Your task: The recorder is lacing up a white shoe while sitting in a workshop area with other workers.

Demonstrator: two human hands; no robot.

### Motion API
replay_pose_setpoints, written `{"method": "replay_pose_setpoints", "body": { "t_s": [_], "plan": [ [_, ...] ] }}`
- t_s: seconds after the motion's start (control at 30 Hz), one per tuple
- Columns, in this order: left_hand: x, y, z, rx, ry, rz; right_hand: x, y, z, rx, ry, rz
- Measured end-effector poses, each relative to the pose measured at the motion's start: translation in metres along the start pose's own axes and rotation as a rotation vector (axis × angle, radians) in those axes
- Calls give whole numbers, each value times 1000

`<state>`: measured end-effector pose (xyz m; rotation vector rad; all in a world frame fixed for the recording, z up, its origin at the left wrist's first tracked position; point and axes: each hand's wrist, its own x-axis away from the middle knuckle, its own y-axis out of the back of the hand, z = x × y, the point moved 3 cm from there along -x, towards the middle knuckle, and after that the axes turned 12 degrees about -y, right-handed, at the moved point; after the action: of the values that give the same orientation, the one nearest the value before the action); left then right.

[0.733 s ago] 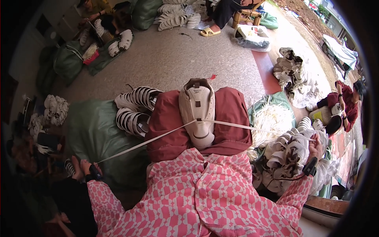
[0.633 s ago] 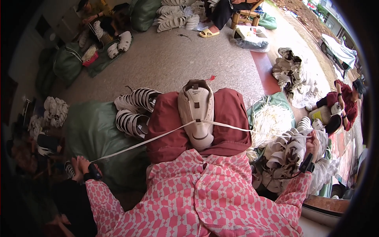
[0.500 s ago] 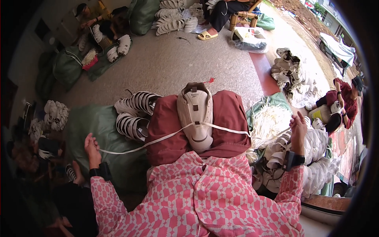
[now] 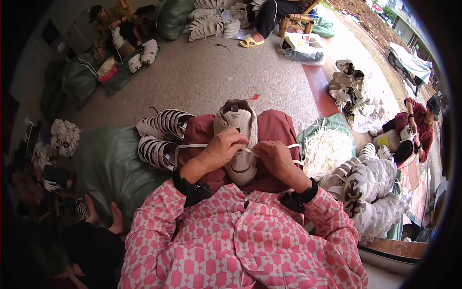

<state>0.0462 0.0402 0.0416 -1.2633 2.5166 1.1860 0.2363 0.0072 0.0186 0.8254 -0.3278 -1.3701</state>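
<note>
A beige shoe [image 4: 240,172] stands between my knees, its heel opening away from me and its toe toward me. A flat white shoelace [image 4: 247,150] crosses its front, and its lengths trail over both thighs. My left hand [image 4: 222,150] is closed over the left side of the lacing, fingertips pinching at the lace and hiding part of the shoe. Close by on the right, my right hand [image 4: 278,158] pinches the lace between thumb and fingers. The two hands almost meet above the shoe's tongue.
Stacked shoes [image 4: 161,139] lie left of my knee on a green sack [image 4: 110,159]. On my right are a bundle of white laces [image 4: 327,149] and piled pale shoes [image 4: 373,188]. Other people sit nearby, one in dark red [image 4: 417,126]. A plastic-lined box [image 4: 302,48] stands farther off.
Both hands have come in from wide apart to the front of the shoe. The lace, stretched out to both sides before, now hangs in loops over my thighs.
</note>
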Motion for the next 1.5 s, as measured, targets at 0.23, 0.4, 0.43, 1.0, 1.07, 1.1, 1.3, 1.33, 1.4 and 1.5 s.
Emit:
{"method": "replay_pose_setpoints", "body": {
  "t_s": [0.23, 0.4, 0.43, 1.0, 1.07, 1.1, 1.3, 1.33, 1.4, 1.5],
  "plan": [
    [-3, -5, 6, -6, 2, 64, -1, -2, 1, 52, -53, 63],
    [-5, -5, 6, 35, 43, 79, -5, -8, 1, -194, -354, 88],
    [-5, -5, 6, 23, 46, 82, -6, -9, 0, -161, -376, 126],
    [-22, 9, 12, -102, -227, 128, -43, 7, 7, 252, 243, 151],
    [-25, 9, 13, -108, -228, 144, -42, 8, 0, 208, 252, 156],
    [-27, 9, 13, -139, -219, 176, -42, 9, -2, 164, 263, 160],
    [-28, 2, 14, -201, -239, 211, -39, 9, 0, 195, 303, 100],
    [-27, 1, 14, -232, -255, 209, -40, 9, 0, 195, 302, 101],
    [-28, -2, 14, -288, -254, 218, -42, 9, 0, 189, 311, 134],
    [-27, 3, 13, -415, -289, 192, -46, 14, 8, 180, 264, 197]
  ]
}}
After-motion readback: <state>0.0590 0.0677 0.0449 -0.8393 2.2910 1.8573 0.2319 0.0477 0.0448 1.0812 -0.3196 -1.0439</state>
